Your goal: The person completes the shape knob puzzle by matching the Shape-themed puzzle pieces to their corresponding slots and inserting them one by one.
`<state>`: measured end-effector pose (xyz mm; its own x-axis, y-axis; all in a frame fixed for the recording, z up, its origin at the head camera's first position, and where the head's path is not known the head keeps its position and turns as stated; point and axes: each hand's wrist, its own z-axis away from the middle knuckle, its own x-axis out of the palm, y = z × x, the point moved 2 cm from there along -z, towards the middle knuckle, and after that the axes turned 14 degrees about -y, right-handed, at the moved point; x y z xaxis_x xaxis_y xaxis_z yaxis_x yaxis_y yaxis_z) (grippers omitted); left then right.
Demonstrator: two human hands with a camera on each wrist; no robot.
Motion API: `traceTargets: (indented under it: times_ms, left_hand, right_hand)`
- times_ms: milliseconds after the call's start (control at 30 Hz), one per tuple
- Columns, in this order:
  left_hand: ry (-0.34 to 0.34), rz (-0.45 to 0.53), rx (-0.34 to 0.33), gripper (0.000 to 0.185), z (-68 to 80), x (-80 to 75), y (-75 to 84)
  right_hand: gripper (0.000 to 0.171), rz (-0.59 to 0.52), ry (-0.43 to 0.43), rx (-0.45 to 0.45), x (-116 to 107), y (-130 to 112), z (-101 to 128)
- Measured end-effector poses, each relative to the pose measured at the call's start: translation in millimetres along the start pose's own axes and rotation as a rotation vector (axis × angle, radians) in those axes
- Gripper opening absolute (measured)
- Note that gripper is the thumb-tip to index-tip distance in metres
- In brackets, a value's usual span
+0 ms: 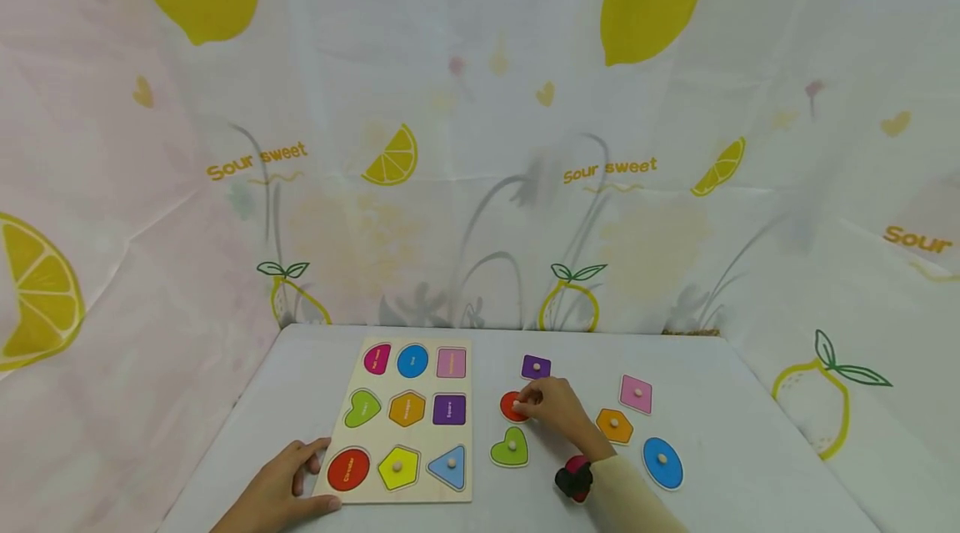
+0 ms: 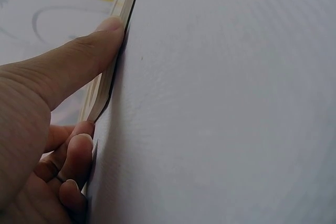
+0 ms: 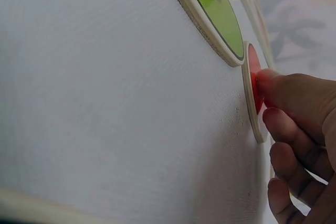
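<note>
Cream sleeve (image 1: 637, 495): nearest the camera, running from the lower edge up and left to the right wrist; a black wrist device (image 1: 574, 480) hides part of the magenta half-round piece (image 1: 577, 463).
Right hand (image 1: 558, 409): thumb and index finger nearly closed together, pinching the red circle piece by its knob; the other fingers bend inward beside them.
Red circle piece (image 1: 507, 406): right of the puzzle board (image 1: 375, 434) and apart from it, between the purple square piece (image 1: 536, 367) and the green heart piece (image 1: 510, 453); whether its underside touches the tabletop (image 1: 697, 399) I cannot tell.
Key bearing: from the held piece, the red circular recess (image 1: 348, 469) lies left and nearer the viewer, past the pentagon and triangle; being round, the piece has no long axis, so turning should matter little.
Nearer hand: the right is at the piece; the left is beside the recess.
Left hand (image 1: 277, 487): partly curled about the board's near left corner, thumb against the near edge, fingers bent at the left side.
Right arm: slants in from the lower right, wrist low, fingertips pointing left.
Board: long side runs away from the viewer; yellow pentagon piece (image 1: 399, 475) and light-blue triangle piece (image 1: 448, 475) sit in it, knobs up.
</note>
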<state>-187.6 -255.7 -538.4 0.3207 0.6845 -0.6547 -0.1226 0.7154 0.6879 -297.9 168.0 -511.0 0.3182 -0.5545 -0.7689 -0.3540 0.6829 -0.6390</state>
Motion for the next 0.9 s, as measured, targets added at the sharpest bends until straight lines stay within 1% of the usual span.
traceTargets:
  times_ms: [267, 367, 633, 733, 900]
  left_hand:
    - [0.009, -0.007, 0.01, 0.104, 0.6, -0.1, 0.6]
    - [0.014, -0.016, 0.015, 0.103, 1.8, -0.5, 1.0]
    - [0.013, -0.015, 0.012, 0.108, 2.0, -1.3, 3.3]
    - [0.016, -0.019, 0.014, 0.108, 1.8, -0.8, 2.6]
    - [0.02, -0.032, 0.027, 0.104, 2.5, 0.0, 1.0]
  right_hand:
    - [0.013, -0.019, -0.015, -0.006, 0.3, -1.5, 0.8]
    - [0.012, -0.011, -0.015, -0.016, 0.8, -0.8, 0.4]
    - [0.009, 0.043, 0.003, -0.022, 0.8, 0.8, 0.3]
    - [0.009, 0.059, 0.013, -0.027, 0.2, 1.4, -0.1]
    - [0.01, 0.055, 0.017, -0.034, 0.6, 1.8, -1.3]
